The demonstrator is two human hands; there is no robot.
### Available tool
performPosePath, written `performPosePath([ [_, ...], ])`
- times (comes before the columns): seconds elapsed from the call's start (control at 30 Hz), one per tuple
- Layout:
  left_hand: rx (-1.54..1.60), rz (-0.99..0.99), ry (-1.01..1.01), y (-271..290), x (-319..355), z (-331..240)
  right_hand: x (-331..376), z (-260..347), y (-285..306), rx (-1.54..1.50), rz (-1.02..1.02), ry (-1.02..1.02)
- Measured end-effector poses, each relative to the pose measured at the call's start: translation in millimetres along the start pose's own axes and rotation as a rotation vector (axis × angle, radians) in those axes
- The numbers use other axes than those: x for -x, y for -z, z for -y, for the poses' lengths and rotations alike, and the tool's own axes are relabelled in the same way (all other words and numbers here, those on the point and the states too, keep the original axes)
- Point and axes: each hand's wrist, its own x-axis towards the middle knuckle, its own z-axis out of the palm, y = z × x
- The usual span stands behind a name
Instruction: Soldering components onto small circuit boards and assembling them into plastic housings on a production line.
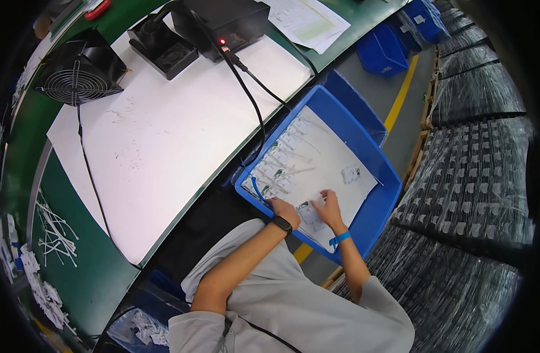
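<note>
Both my hands are over a large blue bin [383, 207] lined with a white sheet [326, 156]. My left hand [283, 209], wearing a dark watch, is at the bin's near left side with fingers curled. A thin blue curved piece [258, 189] runs up from its fingertips; its kind is unclear, and so is whether the hand grips it. Thumb and fingers apart, my right hand [330, 210] hovers beside small white parts [307, 214] near the bin's front. Rows of white parts with pale wires [276, 172] lie along the bin's left side. Another white part [352, 173] lies farther right.
Left of the bin is a green bench [87, 294] with a white sheet [158, 147], a black fan [75, 76], a black box with a red light [226, 26] and black cables. Cable ties [57, 232] lie near its edge. Wrapped stacks [464, 182] stand at right.
</note>
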Motion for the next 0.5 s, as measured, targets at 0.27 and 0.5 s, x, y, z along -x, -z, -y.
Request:
performPosePath([
  [0.27, 0.033, -0.115, -0.025, -4, 8, 6, 11, 2, -11, 0.354, -0.004, 0.154],
  [0.5, 0.068, -0.128, -0.058, 4, 15, 8, -61, -27, -4, 0.030, 0.076, 0.014],
])
